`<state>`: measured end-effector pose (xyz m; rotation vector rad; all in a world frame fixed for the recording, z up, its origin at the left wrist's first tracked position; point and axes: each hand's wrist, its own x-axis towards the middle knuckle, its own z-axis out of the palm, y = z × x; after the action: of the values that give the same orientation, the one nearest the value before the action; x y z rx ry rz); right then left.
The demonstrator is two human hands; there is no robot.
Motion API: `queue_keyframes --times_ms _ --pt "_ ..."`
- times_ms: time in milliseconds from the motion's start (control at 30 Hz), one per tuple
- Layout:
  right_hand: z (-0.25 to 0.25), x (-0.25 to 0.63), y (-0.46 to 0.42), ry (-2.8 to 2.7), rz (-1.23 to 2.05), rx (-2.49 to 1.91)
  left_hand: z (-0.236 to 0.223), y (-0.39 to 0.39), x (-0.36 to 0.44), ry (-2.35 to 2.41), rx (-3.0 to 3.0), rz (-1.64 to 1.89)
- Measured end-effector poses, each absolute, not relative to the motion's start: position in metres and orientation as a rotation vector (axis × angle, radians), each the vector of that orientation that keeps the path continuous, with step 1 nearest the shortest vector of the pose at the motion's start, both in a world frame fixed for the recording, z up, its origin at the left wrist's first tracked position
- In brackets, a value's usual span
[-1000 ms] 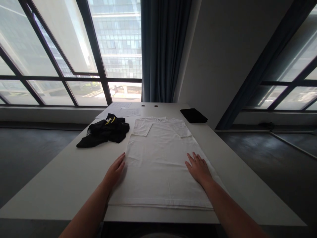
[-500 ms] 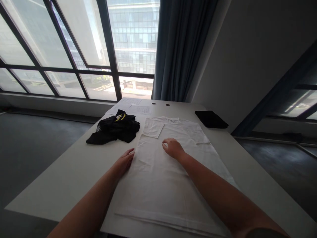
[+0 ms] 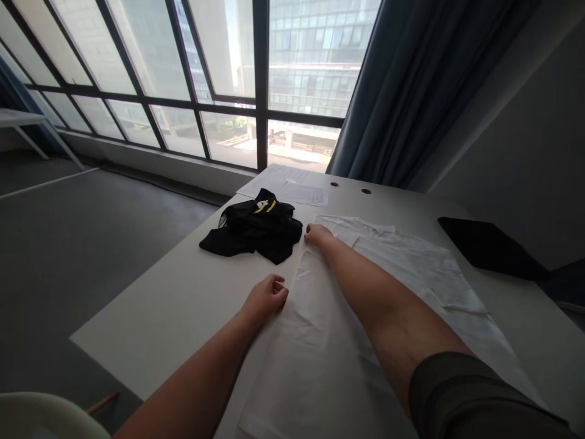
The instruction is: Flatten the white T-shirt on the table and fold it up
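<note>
Now, curled left hand (image 3: 266, 299), curled right hand (image 3: 317, 235), touching white T-shirt (image 3: 311, 360)

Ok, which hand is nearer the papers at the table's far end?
The right hand is nearer, just short of the papers, at the white T-shirt; the left hand is farther back.

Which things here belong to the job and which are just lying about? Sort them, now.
In the work: white T-shirt, left hand, right hand, both at its edge.

Lying about: crumpled black garment with a yellow mark, flat black item, papers.
</note>
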<state>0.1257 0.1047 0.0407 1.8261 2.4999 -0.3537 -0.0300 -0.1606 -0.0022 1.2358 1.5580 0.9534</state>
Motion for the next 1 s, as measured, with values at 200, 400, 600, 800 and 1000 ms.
queue_keyframes --times_ms 200,400,600,800,1000 --pt "0.033 0.123 0.142 2.320 -0.305 2.012 0.013 -0.177 -0.032 1.515 1.243 0.659" --pt "0.028 0.128 0.163 2.376 -0.313 1.997 0.050 -0.191 -0.033 1.518 1.295 0.288" --pt "0.039 0.153 0.168 2.518 -0.282 2.080 0.080 -0.221 -0.036 1.266 1.369 0.092" --pt "0.060 0.212 0.159 2.585 -0.280 2.233 0.114 -0.240 -0.001 1.152 1.476 0.182" --pt "0.075 0.292 0.148 2.491 -0.266 2.384 0.135 -0.241 0.056 1.021 1.501 0.219"
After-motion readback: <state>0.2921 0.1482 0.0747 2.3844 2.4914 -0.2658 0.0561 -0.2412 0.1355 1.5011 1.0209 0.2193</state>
